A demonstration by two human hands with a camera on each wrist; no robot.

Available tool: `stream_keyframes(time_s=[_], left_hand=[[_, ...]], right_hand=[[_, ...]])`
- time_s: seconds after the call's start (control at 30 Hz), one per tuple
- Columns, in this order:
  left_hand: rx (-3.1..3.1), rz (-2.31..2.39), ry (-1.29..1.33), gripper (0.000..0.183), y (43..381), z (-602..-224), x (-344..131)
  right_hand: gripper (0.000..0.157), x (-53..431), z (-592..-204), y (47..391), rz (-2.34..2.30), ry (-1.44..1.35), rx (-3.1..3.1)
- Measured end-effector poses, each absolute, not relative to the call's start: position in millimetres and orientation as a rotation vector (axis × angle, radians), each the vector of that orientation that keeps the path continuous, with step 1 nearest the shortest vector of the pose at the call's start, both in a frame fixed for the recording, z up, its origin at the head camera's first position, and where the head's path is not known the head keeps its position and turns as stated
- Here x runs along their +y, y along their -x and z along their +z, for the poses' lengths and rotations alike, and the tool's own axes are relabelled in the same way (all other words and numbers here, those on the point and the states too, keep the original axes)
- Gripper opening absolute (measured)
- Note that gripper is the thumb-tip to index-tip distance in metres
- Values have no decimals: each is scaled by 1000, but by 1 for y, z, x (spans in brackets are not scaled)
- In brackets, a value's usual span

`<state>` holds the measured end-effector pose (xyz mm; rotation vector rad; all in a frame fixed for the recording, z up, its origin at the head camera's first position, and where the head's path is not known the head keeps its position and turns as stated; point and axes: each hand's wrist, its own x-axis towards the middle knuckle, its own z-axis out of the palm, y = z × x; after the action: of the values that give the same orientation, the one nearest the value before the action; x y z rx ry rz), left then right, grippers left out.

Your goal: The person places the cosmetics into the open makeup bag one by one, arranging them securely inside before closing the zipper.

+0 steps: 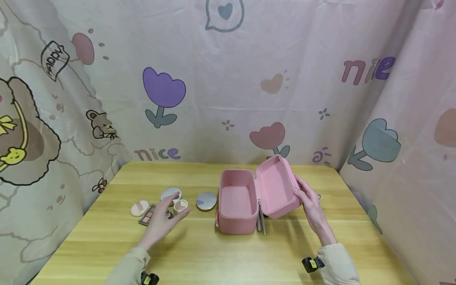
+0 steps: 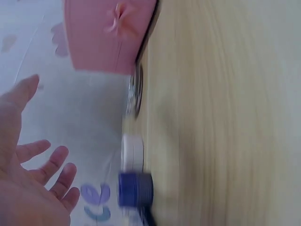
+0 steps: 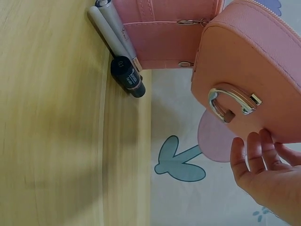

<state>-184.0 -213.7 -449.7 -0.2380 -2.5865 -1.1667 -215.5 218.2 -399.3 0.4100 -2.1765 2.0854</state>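
Observation:
A pink makeup case (image 1: 238, 225) stands on the table with its lid (image 1: 276, 186) swung out to the right. My right hand (image 1: 312, 206) grips the lid's outer edge, thumb over the rim. In the right wrist view, its fingers (image 3: 256, 150) lie against the lid's outside below a metal handle (image 3: 230, 101). My left hand (image 1: 162, 221) hovers with thumb and fingers spread, holding nothing. Around it lie a small white round pot (image 1: 180, 206), a pale round compact (image 1: 171, 194), an eyeshadow palette (image 1: 145, 218) and a white round item (image 1: 140, 208). A dark blue cap (image 2: 135, 189) shows in the left wrist view.
A silvery round compact (image 1: 206, 201) lies just left of the case. At the case's right side are two slim silver tubes (image 3: 115, 33) and a small black bottle (image 3: 128, 75). A printed curtain (image 1: 213, 79) hangs behind the wooden table (image 1: 199, 257) and along both sides.

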Motion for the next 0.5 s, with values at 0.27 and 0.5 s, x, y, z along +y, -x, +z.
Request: stream_keyframes(time_s=[0.27,0.5], left_hand=[[-2629,-1157,24,85,170,-453,-258],[-2781,-977,-220,104,158,-451,-276]], right_hand=[[53,218,-402,214,2110,-410,-2190],[51,219,-400,214,2120,-423,-2164]])
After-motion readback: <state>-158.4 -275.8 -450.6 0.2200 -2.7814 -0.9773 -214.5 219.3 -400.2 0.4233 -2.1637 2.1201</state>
